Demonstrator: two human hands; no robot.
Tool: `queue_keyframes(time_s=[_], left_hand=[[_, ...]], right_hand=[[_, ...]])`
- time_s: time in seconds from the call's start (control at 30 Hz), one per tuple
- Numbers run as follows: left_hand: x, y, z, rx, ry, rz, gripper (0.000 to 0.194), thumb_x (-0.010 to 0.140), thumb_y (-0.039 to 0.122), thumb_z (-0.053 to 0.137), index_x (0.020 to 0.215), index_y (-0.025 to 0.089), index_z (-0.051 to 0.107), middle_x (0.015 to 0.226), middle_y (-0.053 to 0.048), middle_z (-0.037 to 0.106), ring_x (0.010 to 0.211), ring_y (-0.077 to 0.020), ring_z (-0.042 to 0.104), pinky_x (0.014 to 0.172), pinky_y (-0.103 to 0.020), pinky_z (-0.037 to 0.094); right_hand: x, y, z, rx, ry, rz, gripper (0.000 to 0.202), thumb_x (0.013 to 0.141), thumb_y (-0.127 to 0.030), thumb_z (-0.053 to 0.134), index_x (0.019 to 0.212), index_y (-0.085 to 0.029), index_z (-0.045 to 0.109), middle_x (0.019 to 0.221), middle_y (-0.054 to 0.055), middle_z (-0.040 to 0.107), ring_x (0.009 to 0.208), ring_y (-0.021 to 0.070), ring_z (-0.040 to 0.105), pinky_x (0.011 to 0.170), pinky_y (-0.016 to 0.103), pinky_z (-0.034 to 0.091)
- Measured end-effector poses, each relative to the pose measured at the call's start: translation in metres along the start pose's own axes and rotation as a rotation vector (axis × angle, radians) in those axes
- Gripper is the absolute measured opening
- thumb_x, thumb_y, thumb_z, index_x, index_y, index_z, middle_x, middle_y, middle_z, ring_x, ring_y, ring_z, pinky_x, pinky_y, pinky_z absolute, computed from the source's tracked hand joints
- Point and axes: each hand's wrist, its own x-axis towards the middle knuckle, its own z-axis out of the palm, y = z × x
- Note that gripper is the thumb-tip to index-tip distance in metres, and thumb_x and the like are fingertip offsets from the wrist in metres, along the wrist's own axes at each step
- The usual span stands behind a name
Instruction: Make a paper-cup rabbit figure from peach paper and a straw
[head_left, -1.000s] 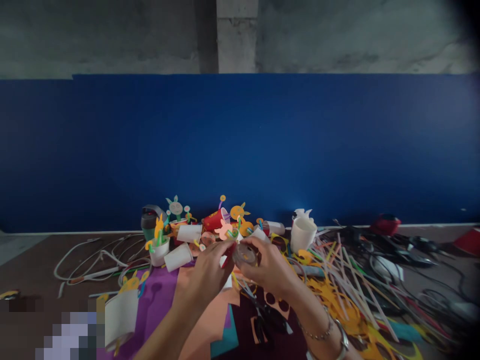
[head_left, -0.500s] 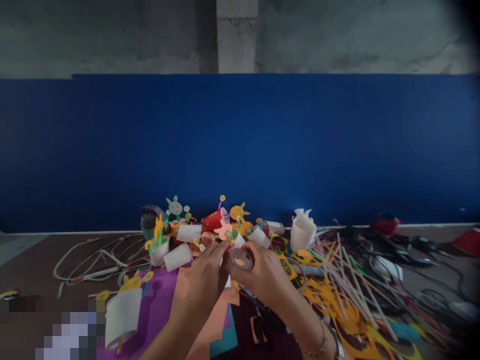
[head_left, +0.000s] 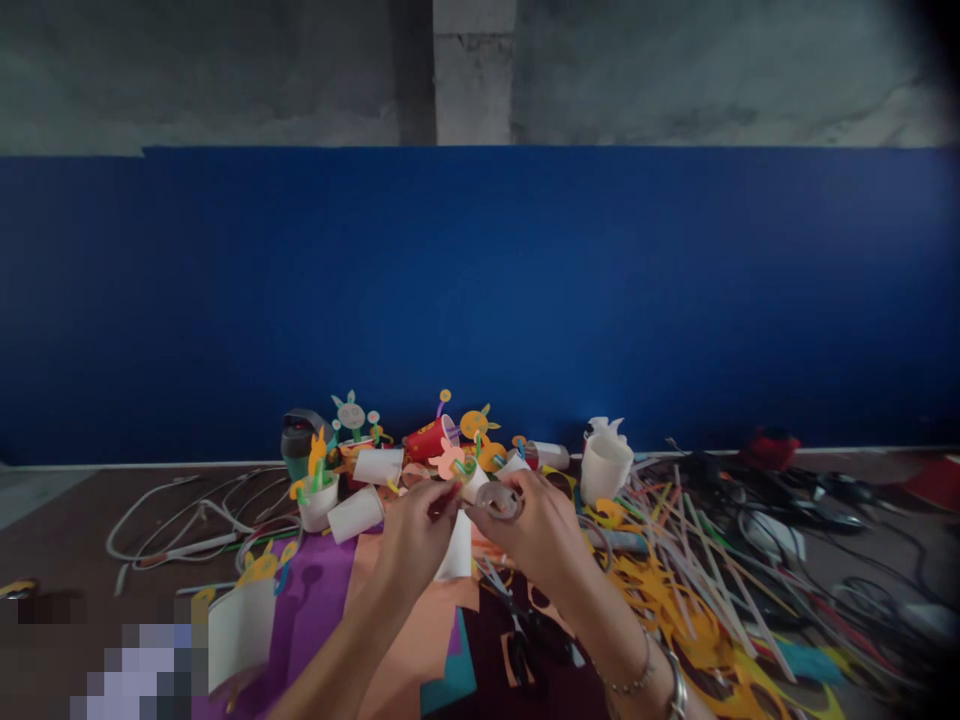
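My right hand (head_left: 529, 520) is closed around a roll of clear tape (head_left: 499, 500). Beside it my left hand (head_left: 420, 525) has its thumb and fingertips pinched near the roll; what they hold, if anything, is too small to tell. Between and just below the hands stands a white paper cup (head_left: 455, 550) on orange paper (head_left: 420, 620). Behind the hands, paper animal cutouts on straws, one of them pink (head_left: 450, 460), rise among white cups. Scissors (head_left: 517, 610) lie on dark paper below my right hand.
Purple paper (head_left: 315, 590) and another white cup (head_left: 241, 630) with a yellow cutout are at the left. White cables (head_left: 202, 520) lie farther left. Yellow paper scraps (head_left: 667, 610), straws (head_left: 705, 550) and a tall white cup (head_left: 606, 468) are at the right. A blue panel (head_left: 480, 290) stands behind.
My hands have moved slightly apart, and the tape roll has shifted right with my right hand. More of the white cup and the scissors shows. The cup at lower left has shifted slightly.
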Motion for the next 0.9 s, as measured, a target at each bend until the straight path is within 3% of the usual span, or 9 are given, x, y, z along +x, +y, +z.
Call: queue_keyframes(time_s=[0.2,0.43,0.67,0.9], left_hand=[[0.004,0.001,-0.002,-0.405,-0.219,-0.175,0.017,0.074,0.026,0.066,0.088,0.016,0.066,0.081,-0.004,0.068,0.079,-0.0185,0.063,0.069,-0.026,0.047],[0.002,0.002,-0.003,-0.715,-0.323,-0.368,0.022,0.071,0.025,0.071,0.090,0.016,0.065,0.082,-0.004,0.069,0.078,-0.0162,0.064,0.071,-0.026,0.048],[0.004,0.000,-0.001,-0.595,-0.228,-0.333,0.023,0.069,0.028,0.072,0.089,0.016,0.070,0.088,-0.006,0.071,0.086,-0.0197,0.063,0.076,-0.027,0.047],[0.003,0.010,-0.004,-0.398,-0.127,-0.192,0.021,0.078,0.032,0.061,0.081,0.014,0.070,0.073,-0.004,0.068,0.070,-0.0162,0.059,0.062,-0.023,0.043]], right_hand=[[0.006,0.008,-0.006,0.087,-0.107,0.005,0.032,0.071,-0.049,0.065,0.085,-0.020,0.062,0.072,0.001,0.065,0.066,0.0175,0.058,0.058,0.026,0.038],[0.004,0.007,-0.007,0.088,-0.095,0.005,0.034,0.072,-0.051,0.063,0.082,-0.020,0.062,0.071,0.001,0.064,0.066,0.0172,0.057,0.056,0.025,0.036],[0.004,0.004,-0.011,0.072,-0.098,0.000,0.039,0.071,-0.057,0.062,0.079,-0.019,0.062,0.067,0.001,0.062,0.061,0.0158,0.055,0.053,0.025,0.035],[0.005,0.007,-0.016,0.089,-0.139,-0.012,0.032,0.072,-0.050,0.065,0.078,-0.018,0.063,0.065,0.000,0.061,0.060,0.0140,0.053,0.052,0.024,0.034]])
